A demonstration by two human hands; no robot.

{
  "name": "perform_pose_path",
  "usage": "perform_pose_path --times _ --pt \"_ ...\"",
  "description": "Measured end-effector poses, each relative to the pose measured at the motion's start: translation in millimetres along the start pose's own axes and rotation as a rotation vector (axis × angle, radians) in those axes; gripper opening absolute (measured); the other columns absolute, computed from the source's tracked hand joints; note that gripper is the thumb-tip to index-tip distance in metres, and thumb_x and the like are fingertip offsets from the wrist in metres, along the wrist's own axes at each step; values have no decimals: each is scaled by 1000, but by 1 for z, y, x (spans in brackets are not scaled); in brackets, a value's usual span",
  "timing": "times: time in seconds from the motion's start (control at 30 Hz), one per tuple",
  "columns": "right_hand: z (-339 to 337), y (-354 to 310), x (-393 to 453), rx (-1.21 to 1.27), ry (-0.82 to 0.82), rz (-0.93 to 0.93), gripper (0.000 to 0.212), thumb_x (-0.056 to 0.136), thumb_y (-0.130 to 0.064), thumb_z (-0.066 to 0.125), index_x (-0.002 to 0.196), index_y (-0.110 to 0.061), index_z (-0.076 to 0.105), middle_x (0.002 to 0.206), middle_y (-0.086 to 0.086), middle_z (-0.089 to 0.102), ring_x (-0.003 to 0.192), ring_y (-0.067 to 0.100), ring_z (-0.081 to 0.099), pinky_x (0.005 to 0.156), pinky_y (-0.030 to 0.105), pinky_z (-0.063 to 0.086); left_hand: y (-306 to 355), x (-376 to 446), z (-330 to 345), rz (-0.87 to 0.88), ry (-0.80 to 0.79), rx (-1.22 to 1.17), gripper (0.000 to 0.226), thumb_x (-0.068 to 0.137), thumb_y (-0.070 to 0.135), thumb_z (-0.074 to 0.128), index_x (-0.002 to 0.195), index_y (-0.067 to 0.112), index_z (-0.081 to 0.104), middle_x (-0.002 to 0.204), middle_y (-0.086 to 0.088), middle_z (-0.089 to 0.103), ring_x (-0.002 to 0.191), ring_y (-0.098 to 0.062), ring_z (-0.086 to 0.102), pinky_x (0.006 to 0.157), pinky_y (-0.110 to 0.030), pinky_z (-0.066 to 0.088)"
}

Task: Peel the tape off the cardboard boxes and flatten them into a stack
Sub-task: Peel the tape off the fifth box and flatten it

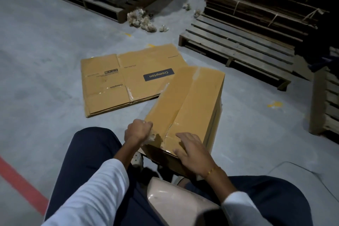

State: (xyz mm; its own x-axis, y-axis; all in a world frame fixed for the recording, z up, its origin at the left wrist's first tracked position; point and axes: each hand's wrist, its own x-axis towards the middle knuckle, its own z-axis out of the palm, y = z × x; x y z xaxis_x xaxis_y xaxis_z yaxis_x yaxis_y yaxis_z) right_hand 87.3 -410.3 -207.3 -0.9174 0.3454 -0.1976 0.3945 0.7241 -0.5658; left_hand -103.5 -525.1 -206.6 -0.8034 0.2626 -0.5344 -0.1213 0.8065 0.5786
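tape end: your left hand (138, 130) was curled into a fist around a crumpled bit of clear tape (152, 136), right at the near left corner of the box (185, 108). So the peel had already started there, by the look of it.

seam direction: the box's long axis ran away from you and a bit to the right, and the taped seam down the middle of its top followed that same line. From your left hand the unpeeled tape lay forward and to the right, so I'd guess the pull needed to go along that line, not sideways.

right hand: your right hand (192, 150) was lying flat with fingers spread on the near end of the box, just right of the seam. It gripped nothing, it just held the box down. It sat closer to the seam than your left.

far end: a shiny patch of tape showed at the far top edge too, well beyond both hands.

stack: the flattened boxes (126, 80) lay on the floor ahead of your left hand, with the box's far left corner overlapping them in view.

in the way: nothing sat on the seam itself. Your knees were tight against the near end. The wooden pallet (236, 49) was well off past the box on the right, and tape scraps (142, 20) lay far ahead.
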Motion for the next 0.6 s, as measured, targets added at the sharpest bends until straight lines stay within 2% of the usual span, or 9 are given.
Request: perform_pose_path --times 0.07,0.1,0.17,0.23,0.33,0.4,0.43,0.53,0.6 --pt "9 -4 18 -137 -93 -52 54 101 -35 50 151 -21 38 156 -2 38 147 24 23 116 44 32 -12 4 1 17 -9 116 28 88 38 61 89 13 72 98 -15 72 89 -35 66 80 -37 55" --pt "13 -7 26 -211 -140 -66 53 102 -35 48 152 -23 35 160 -4 32 150 24 16 118 47 29 -19 8 2 33 -19 149 29 89 37 62 103 14 73 107 -14 72 96 -35 66 83 -35 53" --pt "21 -9 41 -356 -210 -103 52 104 -36 42 153 -27 30 164 -6 26 154 27 6 120 51 22 -27 12 5 95 -48 171 46 92 39 61 135 24 60 128 -5 68 117 -33 62 93 -35 49" --pt "28 -7 53 -454 -253 -124 47 105 -39 37 150 -28 35 161 -5 33 155 31 5 119 54 17 -27 14 7 189 -64 193 48 95 35 58 143 34 52 130 2 67 123 -31 59 98 -38 49" --pt "26 -4 63 -522 -218 -190 37 104 -41 35 128 -24 57 134 1 56 145 32 30 115 54 24 -20 15 14 316 -34 252 43 95 26 53 136 39 56 125 -2 69 116 -35 61 92 -42 52" --pt "13 -4 67 -566 -64 -325 39 101 -42 33 103 -21 67 106 2 59 112 30 55 104 51 37 -14 14 19 368 22 294 27 99 30 53 123 33 66 121 -6 69 111 -37 62 88 -43 53" --pt "2 -6 67 -559 0 -364 40 101 -41 34 93 -21 67 96 2 59 96 29 59 100 50 41 -11 13 21 389 34 328 22 100 34 53 113 29 70 117 -8 70 108 -37 63 85 -42 53" --pt "-41 -15 63 -573 9 -332 35 102 -42 38 78 -26 58 78 -2 63 76 25 62 98 45 41 0 5 21 405 -8 438 49 99 56 49 78 16 68 86 -7 68 86 -35 64 68 -35 47" --pt "-72 -22 52 -675 -27 -262 40 104 -48 33 83 -26 59 75 -2 66 76 24 64 91 41 41 4 0 21 371 -81 517 72 94 75 33 63 15 56 70 -4 60 72 -30 60 65 -33 45"
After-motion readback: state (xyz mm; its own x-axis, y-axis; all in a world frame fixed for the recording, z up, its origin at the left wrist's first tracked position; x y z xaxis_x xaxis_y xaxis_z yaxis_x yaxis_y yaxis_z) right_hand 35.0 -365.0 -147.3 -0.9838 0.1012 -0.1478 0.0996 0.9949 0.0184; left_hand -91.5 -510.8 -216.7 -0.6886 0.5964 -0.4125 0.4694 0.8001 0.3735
